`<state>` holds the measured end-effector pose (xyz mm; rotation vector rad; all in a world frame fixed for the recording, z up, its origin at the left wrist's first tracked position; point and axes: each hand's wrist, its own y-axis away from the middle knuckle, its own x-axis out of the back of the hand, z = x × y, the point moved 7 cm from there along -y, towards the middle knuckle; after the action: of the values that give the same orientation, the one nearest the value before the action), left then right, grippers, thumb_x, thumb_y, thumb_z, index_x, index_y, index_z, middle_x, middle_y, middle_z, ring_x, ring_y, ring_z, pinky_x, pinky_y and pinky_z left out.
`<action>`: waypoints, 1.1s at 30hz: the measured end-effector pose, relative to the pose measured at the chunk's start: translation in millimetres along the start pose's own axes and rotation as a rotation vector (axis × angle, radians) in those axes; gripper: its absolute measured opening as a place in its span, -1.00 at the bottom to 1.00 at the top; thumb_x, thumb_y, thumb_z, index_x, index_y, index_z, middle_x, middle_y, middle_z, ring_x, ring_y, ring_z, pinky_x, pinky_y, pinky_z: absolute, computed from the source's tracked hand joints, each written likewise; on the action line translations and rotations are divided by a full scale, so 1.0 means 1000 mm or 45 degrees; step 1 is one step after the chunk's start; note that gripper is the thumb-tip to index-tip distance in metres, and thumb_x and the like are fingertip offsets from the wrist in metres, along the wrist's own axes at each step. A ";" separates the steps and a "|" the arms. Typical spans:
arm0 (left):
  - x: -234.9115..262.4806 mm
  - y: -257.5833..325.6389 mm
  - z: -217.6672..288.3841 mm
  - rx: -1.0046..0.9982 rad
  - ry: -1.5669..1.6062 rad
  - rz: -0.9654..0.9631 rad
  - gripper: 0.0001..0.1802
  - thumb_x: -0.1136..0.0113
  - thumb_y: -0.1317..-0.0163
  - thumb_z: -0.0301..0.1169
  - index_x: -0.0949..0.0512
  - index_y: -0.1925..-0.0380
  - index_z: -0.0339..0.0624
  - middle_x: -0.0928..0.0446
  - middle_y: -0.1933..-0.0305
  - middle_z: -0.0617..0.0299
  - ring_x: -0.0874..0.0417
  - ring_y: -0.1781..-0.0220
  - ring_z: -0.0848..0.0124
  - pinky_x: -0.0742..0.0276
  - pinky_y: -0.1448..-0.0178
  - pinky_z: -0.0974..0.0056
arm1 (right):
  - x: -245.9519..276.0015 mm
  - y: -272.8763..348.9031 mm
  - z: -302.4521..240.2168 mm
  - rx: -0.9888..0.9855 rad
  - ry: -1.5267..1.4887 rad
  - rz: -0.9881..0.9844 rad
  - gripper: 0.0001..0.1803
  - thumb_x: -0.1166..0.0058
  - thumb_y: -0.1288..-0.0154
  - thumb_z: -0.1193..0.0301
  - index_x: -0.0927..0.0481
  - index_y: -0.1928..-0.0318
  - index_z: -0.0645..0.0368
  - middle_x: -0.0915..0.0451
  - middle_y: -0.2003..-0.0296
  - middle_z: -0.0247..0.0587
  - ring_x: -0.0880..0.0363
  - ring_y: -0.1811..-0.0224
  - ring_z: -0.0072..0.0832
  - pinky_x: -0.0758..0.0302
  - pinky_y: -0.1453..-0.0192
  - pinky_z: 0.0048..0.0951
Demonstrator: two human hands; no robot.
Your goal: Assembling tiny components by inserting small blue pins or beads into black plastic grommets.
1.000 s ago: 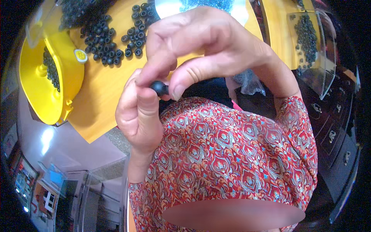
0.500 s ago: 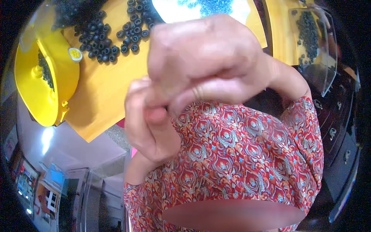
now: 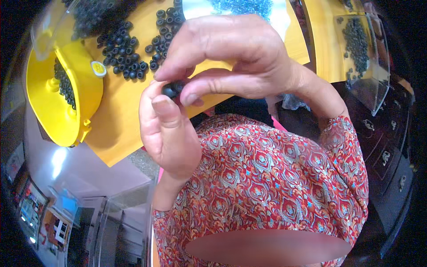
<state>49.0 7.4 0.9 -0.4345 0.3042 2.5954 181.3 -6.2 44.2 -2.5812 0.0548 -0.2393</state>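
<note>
My two hands meet in front of my chest, above the yellow table edge. Between the fingertips sits a small, round, glossy black piece (image 3: pixel 172 90); there may be two joined, but the fingers hide part. My left hand (image 3: pixel 171 138) pinches it from below with thumb and fingers. Arching over from the right, my right hand (image 3: pixel 235 51) has its thumb and curled fingers closed at the piece's right side. Loose black ring-shaped pieces (image 3: pixel 122 53) with holes lie in a heap on the table just beyond my left hand, and more black rings (image 3: pixel 165 31) lie behind my right hand.
A yellow plastic tub (image 3: pixel 91 84) holding black pieces stands at the left. Clear-blue bits (image 3: pixel 242 6) lie on a white sheet (image 3: pixel 278 22) at the back. A transparent box (image 3: pixel 376 84) is at the right with dark pieces (image 3: pixel 356 44), near dark drawers (image 3: pixel 382 142).
My hands were blurred and clasped closely together; now the fingers have parted somewhat and the black piece shows between them. My right hand has shifted slightly left and up.
</note>
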 end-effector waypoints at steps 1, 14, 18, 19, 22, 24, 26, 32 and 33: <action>0.000 0.001 0.000 0.011 0.019 -0.010 -0.49 0.10 -0.40 -0.11 -0.33 0.01 -0.45 -0.47 0.20 0.13 -0.45 0.22 0.47 -0.38 0.12 0.37 | 0.000 0.001 0.000 -0.001 0.001 0.001 -0.73 -0.31 0.02 0.55 -0.63 0.24 0.34 -0.59 0.42 -0.14 -0.60 0.32 -0.30 -0.50 0.26 -0.40; 0.008 0.002 0.005 0.048 0.164 -0.054 -0.59 -0.15 -0.27 -0.30 -0.35 0.02 -0.38 -0.49 0.20 0.14 -0.49 0.18 0.41 -0.40 0.02 0.29 | 0.006 0.003 -0.016 0.079 0.221 0.062 -0.76 -0.31 0.05 0.58 -0.64 0.28 0.30 -0.58 0.43 -0.16 -0.59 0.39 -0.36 -0.48 0.35 -0.46; 0.006 0.001 0.005 0.116 0.340 -0.071 -0.58 -0.20 -0.21 -0.39 -0.35 0.00 -0.38 -0.51 0.15 0.09 -0.53 0.12 0.33 -0.45 -0.02 0.21 | 0.008 0.005 -0.017 -0.005 0.078 0.083 -0.74 -0.30 0.06 0.62 -0.66 0.26 0.30 -0.59 0.39 -0.15 -0.59 0.37 -0.38 -0.49 0.35 -0.46; 0.006 0.001 0.004 0.143 0.389 -0.092 -0.57 -0.22 -0.19 -0.43 -0.35 -0.01 -0.37 -0.52 0.14 0.07 -0.55 0.11 0.30 -0.47 -0.02 0.19 | 0.008 0.005 -0.017 -0.006 0.081 0.083 -0.74 -0.30 0.06 0.62 -0.66 0.26 0.30 -0.59 0.39 -0.15 -0.59 0.37 -0.38 -0.49 0.35 -0.46; 0.005 0.002 0.001 0.254 0.554 -0.124 -0.58 -0.21 -0.16 -0.53 -0.35 -0.01 -0.36 -0.53 0.13 0.04 -0.58 0.13 0.26 -0.52 0.01 0.16 | 0.007 0.006 -0.016 -0.033 0.048 0.082 -0.74 -0.29 0.05 0.65 -0.65 0.25 0.31 -0.60 0.37 -0.14 -0.60 0.35 -0.37 -0.50 0.31 -0.45; 0.005 0.002 0.001 0.296 0.560 -0.102 -0.59 -0.19 -0.15 -0.56 -0.36 -0.01 -0.36 -0.53 0.12 0.03 -0.59 0.13 0.25 -0.53 0.02 0.16 | 0.006 0.006 -0.015 -0.069 0.015 0.096 -0.74 -0.28 0.05 0.67 -0.65 0.24 0.31 -0.60 0.38 -0.13 -0.60 0.35 -0.34 -0.50 0.27 -0.44; 0.004 0.002 0.000 0.340 0.568 -0.082 -0.61 -0.18 -0.15 -0.59 -0.37 0.00 -0.36 -0.53 0.11 0.03 -0.60 0.14 0.24 -0.54 0.03 0.16 | 0.005 0.008 -0.015 -0.079 0.014 0.114 -0.74 -0.28 0.04 0.67 -0.64 0.25 0.32 -0.60 0.38 -0.13 -0.60 0.34 -0.34 -0.51 0.27 -0.43; 0.004 0.002 0.003 0.353 0.508 -0.064 -0.67 -0.17 -0.13 -0.63 -0.44 0.07 -0.39 -0.55 0.13 0.02 -0.61 0.18 0.26 -0.56 0.05 0.19 | 0.006 0.012 -0.013 -0.104 0.044 0.129 -0.75 -0.29 0.05 0.65 -0.63 0.27 0.32 -0.61 0.39 -0.11 -0.61 0.34 -0.33 -0.51 0.29 -0.42; 0.004 0.001 0.004 0.344 0.465 -0.044 -0.68 -0.18 -0.13 -0.63 -0.45 0.08 -0.39 -0.56 0.15 0.02 -0.62 0.20 0.27 -0.56 0.06 0.20 | 0.007 0.013 -0.014 -0.093 0.042 0.128 -0.76 -0.30 0.06 0.64 -0.63 0.28 0.32 -0.61 0.39 -0.10 -0.61 0.34 -0.33 -0.51 0.29 -0.41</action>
<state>44.0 9.0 3.8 -0.8044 0.7529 2.3836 185.3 -24.8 50.2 -2.6381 0.2088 -0.2470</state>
